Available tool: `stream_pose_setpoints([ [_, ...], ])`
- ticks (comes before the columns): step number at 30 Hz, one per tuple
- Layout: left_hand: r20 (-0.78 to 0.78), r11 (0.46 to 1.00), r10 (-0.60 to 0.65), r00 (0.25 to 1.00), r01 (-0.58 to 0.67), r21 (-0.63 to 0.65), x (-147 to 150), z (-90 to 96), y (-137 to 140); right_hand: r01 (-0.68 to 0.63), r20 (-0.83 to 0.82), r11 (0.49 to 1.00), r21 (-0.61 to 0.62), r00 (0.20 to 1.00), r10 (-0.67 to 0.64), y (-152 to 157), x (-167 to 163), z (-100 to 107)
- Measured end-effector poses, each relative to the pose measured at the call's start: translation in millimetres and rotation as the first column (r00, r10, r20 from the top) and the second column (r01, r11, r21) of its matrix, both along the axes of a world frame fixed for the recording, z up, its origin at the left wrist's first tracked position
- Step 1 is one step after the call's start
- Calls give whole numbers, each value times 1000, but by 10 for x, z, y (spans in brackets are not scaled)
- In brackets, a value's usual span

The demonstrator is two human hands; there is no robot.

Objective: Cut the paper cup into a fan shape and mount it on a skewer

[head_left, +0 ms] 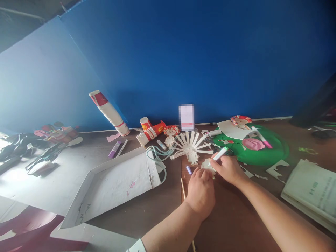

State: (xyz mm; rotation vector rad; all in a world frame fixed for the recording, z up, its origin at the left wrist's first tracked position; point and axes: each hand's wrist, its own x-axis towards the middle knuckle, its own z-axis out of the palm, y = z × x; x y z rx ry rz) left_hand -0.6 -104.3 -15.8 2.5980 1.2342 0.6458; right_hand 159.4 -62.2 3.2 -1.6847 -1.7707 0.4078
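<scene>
My right hand [228, 169] is closed around a white marker [219, 154] with a green end, its tip down at a small white paper cutout [206, 164]. My left hand [201, 192], fingers curled, presses the near edge of that cutout against the brown table. A purple cap [189, 170] lies just left of my left fingers. Behind the cutout is a paper cup cut into a fan of strips [187, 141], with a paper figure [192, 156] at its middle. Another paper figure with red-patterned curls [171, 134] stands farther left.
A shallow white cardboard tray [112, 185] lies left, with a looped pale cable [164, 154] at its end. Stacked paper cups [109, 112] lean by the blue wall [183, 52]. Right are a green sheet [275, 147], paper scraps [278, 169] and an open book [312, 192]. A thin stick [183, 189] lies near my left wrist.
</scene>
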Motion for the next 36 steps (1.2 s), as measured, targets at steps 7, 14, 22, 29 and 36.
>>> stream_pose_setpoints([
  [7,-4,1000,-2,1000,2,-8,0,-13,-5,11,19,999,-39,1000,-10,3,6,-3],
  [14,-13,1000,1,1000,-1,-13,1,0,1,12,35,999,-31,999,-11,12,5,-19],
  [22,-7,1000,-10,1000,10,9,-3,-7,0,26,37,999,-35,999,-25,27,28,-73],
  [29,-38,999,-15,999,17,28,-4,-4,-4,24,63,999,-30,998,-22,33,41,-87],
  [36,-13,1000,-13,1000,14,25,-4,10,-6,30,60,999,-38,998,-27,38,36,-69],
])
